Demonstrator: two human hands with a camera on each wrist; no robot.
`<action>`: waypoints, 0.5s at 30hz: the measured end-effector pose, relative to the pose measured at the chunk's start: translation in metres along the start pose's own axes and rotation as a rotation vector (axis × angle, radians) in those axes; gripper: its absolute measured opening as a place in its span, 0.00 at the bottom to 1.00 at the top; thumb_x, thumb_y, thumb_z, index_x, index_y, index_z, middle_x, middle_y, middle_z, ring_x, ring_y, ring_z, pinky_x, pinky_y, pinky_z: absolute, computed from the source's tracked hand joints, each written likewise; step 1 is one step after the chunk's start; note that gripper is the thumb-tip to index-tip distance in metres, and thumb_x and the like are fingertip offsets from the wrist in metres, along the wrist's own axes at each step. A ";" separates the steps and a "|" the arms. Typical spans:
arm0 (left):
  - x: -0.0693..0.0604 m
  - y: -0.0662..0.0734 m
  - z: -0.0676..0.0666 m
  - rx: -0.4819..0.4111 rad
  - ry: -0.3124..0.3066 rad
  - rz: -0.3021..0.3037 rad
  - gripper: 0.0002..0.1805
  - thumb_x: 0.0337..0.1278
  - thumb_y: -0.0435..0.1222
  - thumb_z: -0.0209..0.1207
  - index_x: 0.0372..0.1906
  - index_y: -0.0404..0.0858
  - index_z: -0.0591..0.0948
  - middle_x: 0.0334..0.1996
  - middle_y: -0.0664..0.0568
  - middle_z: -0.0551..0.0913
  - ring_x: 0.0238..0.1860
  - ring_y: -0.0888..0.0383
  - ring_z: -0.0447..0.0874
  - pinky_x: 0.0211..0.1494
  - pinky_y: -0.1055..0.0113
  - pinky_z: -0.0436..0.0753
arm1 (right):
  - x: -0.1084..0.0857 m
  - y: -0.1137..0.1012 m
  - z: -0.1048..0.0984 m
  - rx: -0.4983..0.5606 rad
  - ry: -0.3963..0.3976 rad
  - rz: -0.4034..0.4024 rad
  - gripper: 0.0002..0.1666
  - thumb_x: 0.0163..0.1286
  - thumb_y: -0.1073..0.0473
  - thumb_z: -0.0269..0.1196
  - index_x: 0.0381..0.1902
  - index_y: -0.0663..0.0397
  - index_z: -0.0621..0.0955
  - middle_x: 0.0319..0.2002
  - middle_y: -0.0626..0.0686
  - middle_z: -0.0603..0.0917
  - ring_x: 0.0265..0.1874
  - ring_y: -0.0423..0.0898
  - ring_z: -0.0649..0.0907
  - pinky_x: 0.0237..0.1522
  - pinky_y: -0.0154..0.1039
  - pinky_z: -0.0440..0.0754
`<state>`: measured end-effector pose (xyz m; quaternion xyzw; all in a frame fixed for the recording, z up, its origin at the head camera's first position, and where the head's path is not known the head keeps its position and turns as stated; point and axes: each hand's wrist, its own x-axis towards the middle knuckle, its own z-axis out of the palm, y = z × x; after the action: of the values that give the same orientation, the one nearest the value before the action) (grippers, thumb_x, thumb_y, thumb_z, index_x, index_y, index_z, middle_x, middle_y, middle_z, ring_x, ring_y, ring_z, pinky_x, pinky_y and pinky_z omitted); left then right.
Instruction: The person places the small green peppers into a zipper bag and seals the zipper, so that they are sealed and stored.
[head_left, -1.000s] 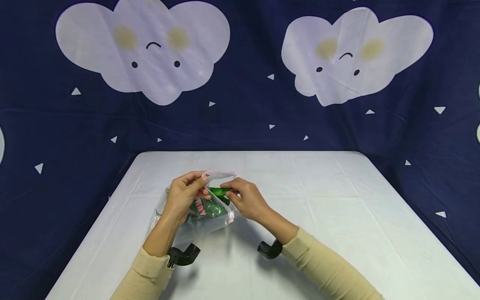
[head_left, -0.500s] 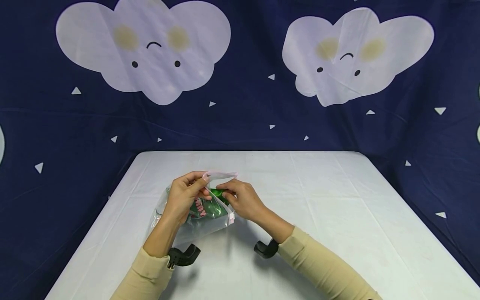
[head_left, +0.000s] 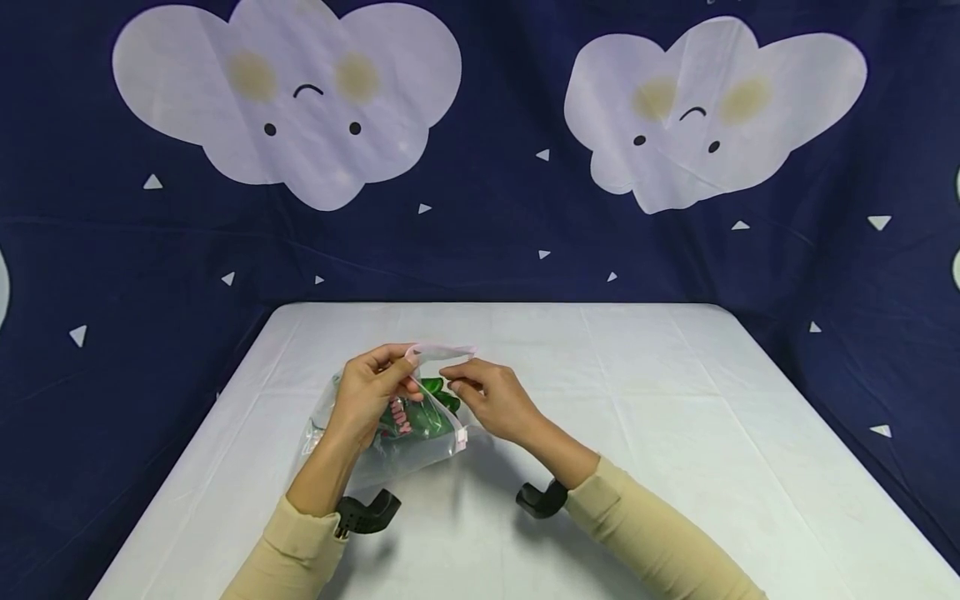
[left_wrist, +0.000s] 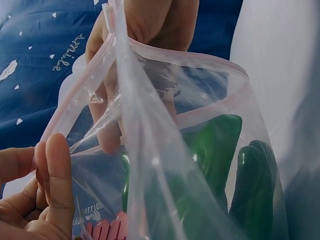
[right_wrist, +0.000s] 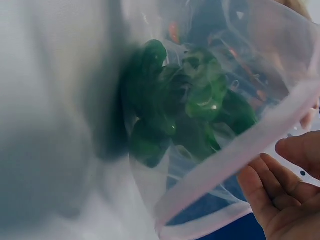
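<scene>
My left hand (head_left: 367,387) pinches the rim of a clear zip bag (head_left: 416,457) between thumb and fingers. The bag's mouth gapes to the right, with a pink edge and a pale slider (head_left: 461,437) at its lower corner. Several glossy green pepper-like pieces (head_left: 447,402) lie inside, seen as long rounded shapes (left_wrist: 220,145) in the left wrist view. Pink lettering (head_left: 401,415) shows on the bag's side. My right hand (head_left: 498,400) is at the bag's mouth, fingers loosely bent and holding nothing, just apart from the green pieces. The bag's far end is partly hidden behind my left hand.
The bag is above a white-covered table (head_left: 637,417), left of its middle. A dark blue curtain (head_left: 495,233) with clouds hangs behind the table. Black wrist mounts (head_left: 369,511) sit below both hands.
My right hand first held a green piece at the bag's mouth and pushed it inward. It has since let go and drawn back slightly right. My left hand has stayed in place.
</scene>
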<state>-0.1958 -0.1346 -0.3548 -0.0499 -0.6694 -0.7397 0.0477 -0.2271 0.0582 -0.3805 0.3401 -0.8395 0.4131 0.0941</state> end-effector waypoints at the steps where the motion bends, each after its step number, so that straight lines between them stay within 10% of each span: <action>1: 0.000 -0.001 0.000 0.001 0.003 -0.004 0.17 0.63 0.32 0.56 0.52 0.23 0.75 0.24 0.54 0.77 0.19 0.64 0.79 0.28 0.70 0.87 | -0.002 0.001 -0.002 0.008 0.008 0.005 0.14 0.67 0.65 0.59 0.49 0.53 0.83 0.42 0.52 0.86 0.37 0.42 0.84 0.39 0.30 0.84; 15: 0.003 -0.010 0.009 0.061 0.018 0.009 0.15 0.62 0.33 0.57 0.49 0.27 0.78 0.26 0.47 0.77 0.19 0.63 0.79 0.26 0.70 0.87 | -0.025 0.013 -0.026 0.087 0.102 0.089 0.11 0.68 0.60 0.59 0.47 0.52 0.83 0.44 0.50 0.86 0.41 0.42 0.85 0.43 0.33 0.85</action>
<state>-0.1997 -0.1247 -0.3633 -0.0448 -0.6910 -0.7190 0.0588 -0.2203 0.0954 -0.3829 0.2849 -0.8293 0.4695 0.1034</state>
